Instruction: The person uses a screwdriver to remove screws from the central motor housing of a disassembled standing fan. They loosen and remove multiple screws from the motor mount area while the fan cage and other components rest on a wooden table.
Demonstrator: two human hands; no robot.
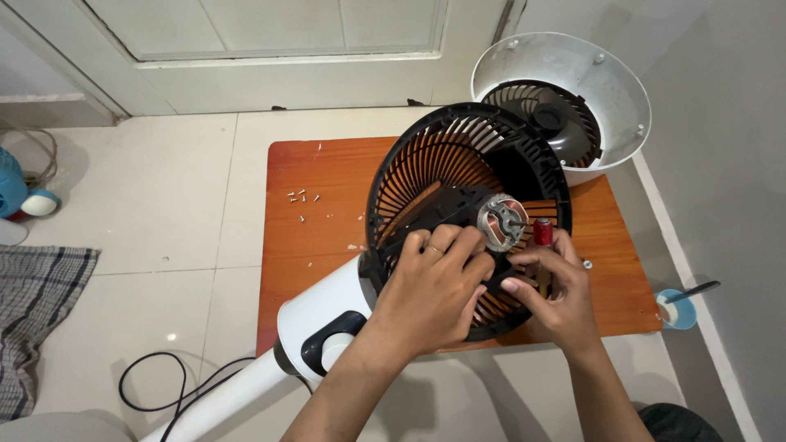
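A black round fan grille (426, 155) with its copper-wound motor (501, 222) at the middle lies tilted over a low orange wooden board (327, 188). My left hand (434, 286) grips the black bracket just left of the motor. My right hand (553, 290) rests on the grille to the motor's right and holds a red-handled screwdriver (543, 232) upright. The fan's white stand and neck (307, 327) run down to the lower left.
A white fan housing with a dark vent (573, 90) leans against the wall at the back right. Small screws (301, 198) lie on the board's left part. A blue cup with a spoon (678, 308) stands at the right, a black cable (164, 381) and a checked cloth (37, 311) at the left.
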